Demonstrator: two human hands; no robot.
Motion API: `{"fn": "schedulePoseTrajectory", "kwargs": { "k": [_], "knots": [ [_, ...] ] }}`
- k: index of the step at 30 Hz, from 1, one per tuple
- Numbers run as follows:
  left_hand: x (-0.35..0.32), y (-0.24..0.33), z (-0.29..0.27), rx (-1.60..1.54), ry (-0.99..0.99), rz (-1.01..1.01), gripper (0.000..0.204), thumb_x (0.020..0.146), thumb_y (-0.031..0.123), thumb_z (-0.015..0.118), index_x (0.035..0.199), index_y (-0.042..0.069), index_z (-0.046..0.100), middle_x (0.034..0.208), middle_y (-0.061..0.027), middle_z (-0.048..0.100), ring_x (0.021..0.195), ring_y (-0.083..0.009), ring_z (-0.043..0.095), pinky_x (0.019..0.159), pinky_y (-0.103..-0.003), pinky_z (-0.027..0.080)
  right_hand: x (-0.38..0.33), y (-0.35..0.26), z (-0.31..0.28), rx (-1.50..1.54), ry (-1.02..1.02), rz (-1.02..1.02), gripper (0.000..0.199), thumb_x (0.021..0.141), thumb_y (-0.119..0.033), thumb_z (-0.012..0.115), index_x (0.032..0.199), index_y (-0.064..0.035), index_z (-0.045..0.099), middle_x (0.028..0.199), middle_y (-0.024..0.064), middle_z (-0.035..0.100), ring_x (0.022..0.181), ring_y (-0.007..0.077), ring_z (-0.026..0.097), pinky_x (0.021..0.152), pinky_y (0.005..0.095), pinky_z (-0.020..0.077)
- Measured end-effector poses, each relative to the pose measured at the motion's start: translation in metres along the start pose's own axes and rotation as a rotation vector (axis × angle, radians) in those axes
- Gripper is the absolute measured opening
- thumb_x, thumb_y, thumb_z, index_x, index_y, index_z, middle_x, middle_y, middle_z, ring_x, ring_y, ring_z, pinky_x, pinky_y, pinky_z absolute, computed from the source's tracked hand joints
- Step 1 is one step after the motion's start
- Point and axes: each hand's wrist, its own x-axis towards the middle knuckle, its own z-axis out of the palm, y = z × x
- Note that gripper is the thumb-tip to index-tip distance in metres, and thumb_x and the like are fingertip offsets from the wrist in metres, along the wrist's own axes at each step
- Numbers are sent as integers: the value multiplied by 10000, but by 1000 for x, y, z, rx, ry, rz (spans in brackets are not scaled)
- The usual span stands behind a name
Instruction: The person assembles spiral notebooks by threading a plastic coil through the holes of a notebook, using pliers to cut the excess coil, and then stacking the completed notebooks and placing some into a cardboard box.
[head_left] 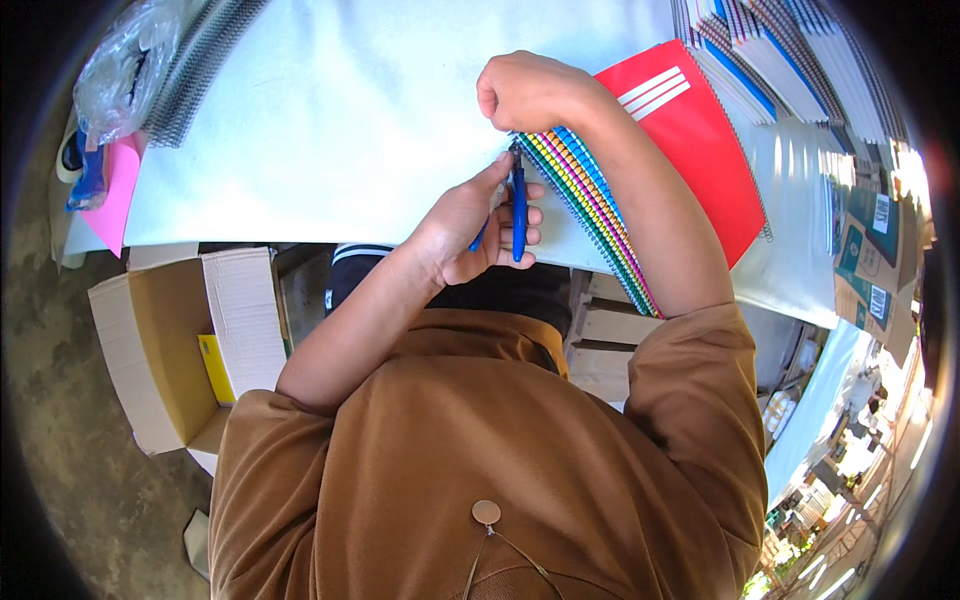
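At pale-blue tabletop (pixel 330 120) edge, multicoloured coil-bound notebook stack (pixel 588 205); left hand (pixel 490 220) grips blue-handled cutters (pixel 519 208) at its corner; right hand (pixel 535 92) curled above, hold unclear. Apparently coil-end trimming; next snip needs steady stack.

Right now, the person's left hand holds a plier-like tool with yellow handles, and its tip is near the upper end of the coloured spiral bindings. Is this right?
Not quite: the head view shows that the plier-like tool has blue handles. The left hand does hold it, its tip near the upper end of the coloured spiral bindings.
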Motion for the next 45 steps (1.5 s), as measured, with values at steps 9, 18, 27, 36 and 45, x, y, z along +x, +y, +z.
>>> {"fn": "schedulePoseTrajectory", "kwargs": {
  "k": [9,18,27,36,45],
  "knots": [
    [-5,-1,-14,85,-144,28,530,967,480,255,1138,30,479,912,-103,586,909,-238,612,734,-395,527,7,6,4,2,28,8,209,622,-10,583,818,0,655,783,169,658,735,279,639,666,344,498],
    [-3,9,-23,76,-201,-32,614,957,513,222,1161,-5,481,963,-126,580,988,-303,601,811,-501,504,7,7,3,51,42,-49,185,615,-34,619,791,11,656,741,163,655,706,269,640,647,342,499],
    [33,1,-64,-222,-660,-49,532,961,485,280,1112,22,493,865,-98,563,902,-277,614,806,-468,513,5,4,-1,45,13,-41,176,645,-46,634,810,11,657,761,157,660,717,245,645,645,328,500],
    [5,5,-21,125,-220,65,544,960,494,264,1120,18,475,930,-145,589,956,-279,615,753,-410,533,3,8,-6,64,-12,-84,207,685,-84,673,873,0,657,807,154,663,741,247,649,684,324,504],
    [10,-5,-26,-129,-508,24,546,960,495,265,1114,18,484,881,-131,575,888,-289,631,754,-417,535,3,11,-7,100,8,-101,211,707,-94,692,894,-6,653,850,156,661,793,254,644,719,331,500]
  ]
}}
